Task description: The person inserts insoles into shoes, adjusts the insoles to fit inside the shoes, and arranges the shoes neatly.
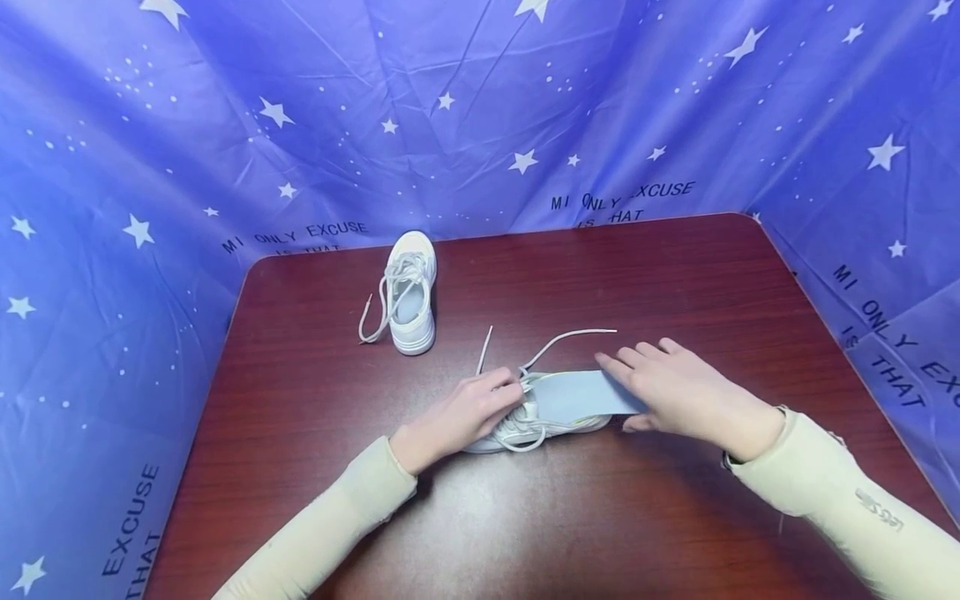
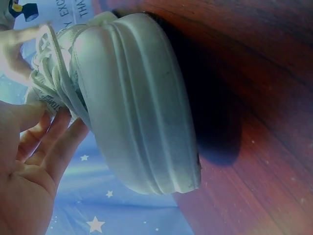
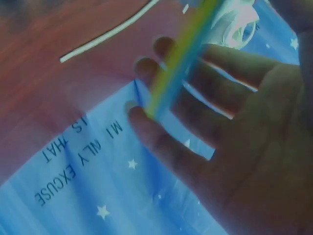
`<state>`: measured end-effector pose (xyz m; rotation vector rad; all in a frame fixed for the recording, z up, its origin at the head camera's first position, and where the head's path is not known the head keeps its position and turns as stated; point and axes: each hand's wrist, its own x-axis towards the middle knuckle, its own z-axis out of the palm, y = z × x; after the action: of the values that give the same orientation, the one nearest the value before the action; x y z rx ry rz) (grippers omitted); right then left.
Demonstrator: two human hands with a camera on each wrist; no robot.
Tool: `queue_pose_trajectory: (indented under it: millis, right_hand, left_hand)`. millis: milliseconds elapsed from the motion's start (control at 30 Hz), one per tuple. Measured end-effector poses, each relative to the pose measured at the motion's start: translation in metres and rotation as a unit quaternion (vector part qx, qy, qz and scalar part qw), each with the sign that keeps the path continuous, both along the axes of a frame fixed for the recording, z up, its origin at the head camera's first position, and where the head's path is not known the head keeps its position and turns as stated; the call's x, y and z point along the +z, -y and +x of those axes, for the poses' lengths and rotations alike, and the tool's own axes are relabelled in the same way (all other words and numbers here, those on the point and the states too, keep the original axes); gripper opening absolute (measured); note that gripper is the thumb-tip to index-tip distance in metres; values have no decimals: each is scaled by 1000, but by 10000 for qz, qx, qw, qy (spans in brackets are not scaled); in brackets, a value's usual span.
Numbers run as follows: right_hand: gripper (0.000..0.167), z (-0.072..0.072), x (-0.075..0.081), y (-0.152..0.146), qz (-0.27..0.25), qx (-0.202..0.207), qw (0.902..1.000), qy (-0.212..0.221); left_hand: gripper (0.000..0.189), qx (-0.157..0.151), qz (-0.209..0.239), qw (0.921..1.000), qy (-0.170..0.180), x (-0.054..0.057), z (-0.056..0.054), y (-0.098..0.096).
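Note:
A white lace-up shoe (image 1: 577,427) lies on the table, its toe to the left. My left hand (image 1: 468,412) is at its laces; in the left wrist view, thumb and fingers pinch the shoe's tongue (image 2: 53,102), which bears printed letters. A light blue-grey insole (image 1: 581,393) lies partly in the shoe opening, its other end sticking out past the heel. At that end is my right hand (image 1: 678,392), fingers fairly straight and touching the insole. The right wrist view shows the insole's yellow and blue edge (image 3: 178,63), blurred, across the extended fingers.
A second white shoe (image 1: 426,321) stands farther back on the dark red table (image 1: 315,392), its laces loose. Lace ends (image 1: 577,332) of the nearer shoe lie on the tabletop behind it. A blue star-patterned cloth (image 1: 450,150) hangs around the table's back and sides.

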<state>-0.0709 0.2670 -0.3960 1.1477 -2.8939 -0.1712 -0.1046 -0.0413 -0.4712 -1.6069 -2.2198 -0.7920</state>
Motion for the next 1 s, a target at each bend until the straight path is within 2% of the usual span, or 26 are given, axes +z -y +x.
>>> queue_pose_trajectory:
  millis: [100, 333, 467, 600, 700, 1000]
  right_hand:
    - [79, 1, -2, -2, -163, 119, 9998, -30]
    - [43, -6, -2, -5, -898, 593, 9942, -87]
    - [27, -10, -2, -4, -1074, 984, 9887, -355]
    - [23, -14, -2, 0, -1145, 1243, 9840, -560]
    - [22, -15, -3, 4, -1217, 1283, 9828, -533]
    - [26, -12, -6, 16, -1218, 925, 9882, -99]
  left_hand:
    - [4, -27, 24, 10000, 0, 0, -1, 0]
    - [3, -46, -2, 10000, 11, 0, -1, 0]
    - [4, -50, -5, 10000, 49, 0, 0, -1]
    - [4, -46, -14, 10000, 50, 0, 1, -1]
    - [4, -32, -33, 10000, 35, 0, 1, -2]
    - [4, 13, -43, 9999, 92, 0, 0, -1]
